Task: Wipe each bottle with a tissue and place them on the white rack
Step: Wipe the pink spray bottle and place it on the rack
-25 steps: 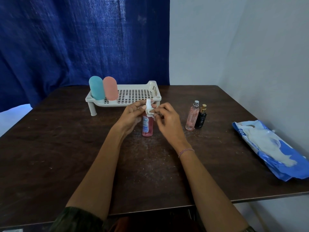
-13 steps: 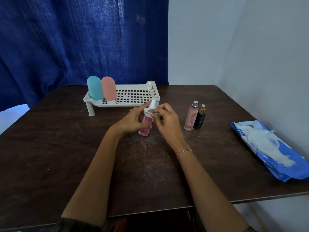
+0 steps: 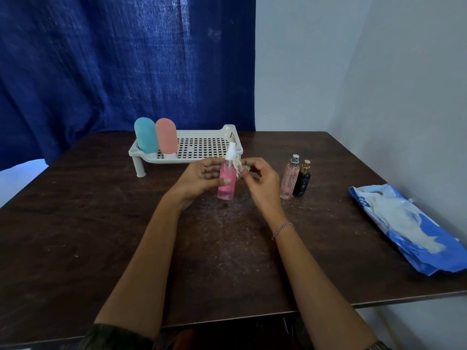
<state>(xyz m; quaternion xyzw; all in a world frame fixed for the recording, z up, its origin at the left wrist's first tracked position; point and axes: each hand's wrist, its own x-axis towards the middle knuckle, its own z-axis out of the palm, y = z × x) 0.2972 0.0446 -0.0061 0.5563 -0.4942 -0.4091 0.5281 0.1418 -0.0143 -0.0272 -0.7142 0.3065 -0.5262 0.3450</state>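
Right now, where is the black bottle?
The black bottle stands on the table, right of centre in the head view, beside the pale pink bottle.

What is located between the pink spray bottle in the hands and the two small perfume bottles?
In the head view, the right hand with the tissue lies between the pink spray bottle and the two small perfume bottles.
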